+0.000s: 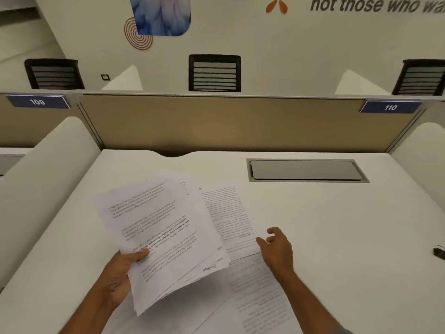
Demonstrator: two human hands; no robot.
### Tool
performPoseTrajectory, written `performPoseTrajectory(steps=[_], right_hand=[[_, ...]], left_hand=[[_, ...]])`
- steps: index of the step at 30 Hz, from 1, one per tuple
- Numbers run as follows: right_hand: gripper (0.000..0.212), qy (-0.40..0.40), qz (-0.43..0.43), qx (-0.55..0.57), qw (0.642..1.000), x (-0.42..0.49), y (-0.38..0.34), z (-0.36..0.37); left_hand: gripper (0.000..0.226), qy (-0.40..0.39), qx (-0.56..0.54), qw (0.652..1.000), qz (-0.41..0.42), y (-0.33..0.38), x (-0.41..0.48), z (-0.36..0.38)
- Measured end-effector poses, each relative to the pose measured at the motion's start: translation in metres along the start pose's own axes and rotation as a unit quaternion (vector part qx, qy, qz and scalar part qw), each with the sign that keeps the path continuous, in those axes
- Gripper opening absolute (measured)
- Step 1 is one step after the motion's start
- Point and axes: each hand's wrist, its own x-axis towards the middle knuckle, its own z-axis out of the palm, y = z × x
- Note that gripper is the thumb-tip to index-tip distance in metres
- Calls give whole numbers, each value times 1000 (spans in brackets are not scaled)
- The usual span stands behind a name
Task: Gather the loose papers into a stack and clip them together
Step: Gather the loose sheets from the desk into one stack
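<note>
Step in hand: gathering, judged partly done. A fanned bundle of printed sheets (166,235) is held raised off the white desk (349,232) by the left hand (120,278); thumb on top near the lower left edge, fingers closed underneath, grip firm. Edges are not squared, several corners are splayed at the lower right.

The right hand (277,249) is placed at the lower right corner of a loose printed page (228,215) lying flat on the desk just right of the bundle. Fingers are half curled and loosely open; nothing is pinched yet, and contact with the page edge cannot be confirmed.

Another loose sheet (260,292) is seen flat on the desk under the right forearm, nearer the body, partly covered by the bundle.

A small dark object (439,253) is seen at the far right desk edge, well apart from the papers. Possibly the clip; too cropped to tell.

Next move, as judged: the page corner needs to be lifted or slid off the surface, then added to the bundle. The near sheet is to be collected likewise. Squaring is needed before clipping.
</note>
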Motion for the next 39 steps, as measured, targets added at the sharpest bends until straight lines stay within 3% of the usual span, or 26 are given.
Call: performPoseTrajectory(steps=[5,9,17,23,26,30,34,39], right_hand=[[76,-34,10,-175,984,18,-3,14],[81,-48,10,-247,968,31,-7,26],[73,-76,36,-184,979,40,-9,25],[64,-68,36,-229,971,39,-16,28],[46,-50,7,-250,967,37,-16,31],[5,-27,-32,-176,984,38,-9,33],[14,-26,-28,28,999,35,-5,23],[19,-85,23,233,968,15,-9,4]], left_hand=[[41,9,-16,1000,3,8,10,-8],[45,28,-31,999,-12,0,22,-14],[42,51,-64,996,-46,-4,26,-21],[28,42,-78,995,-47,-5,20,-16],[29,39,-79,995,-45,-5,18,-17],[33,36,-96,993,-52,-6,16,-20],[30,35,-107,991,-70,-10,13,-21],[43,31,-108,990,-90,-18,10,-12]])
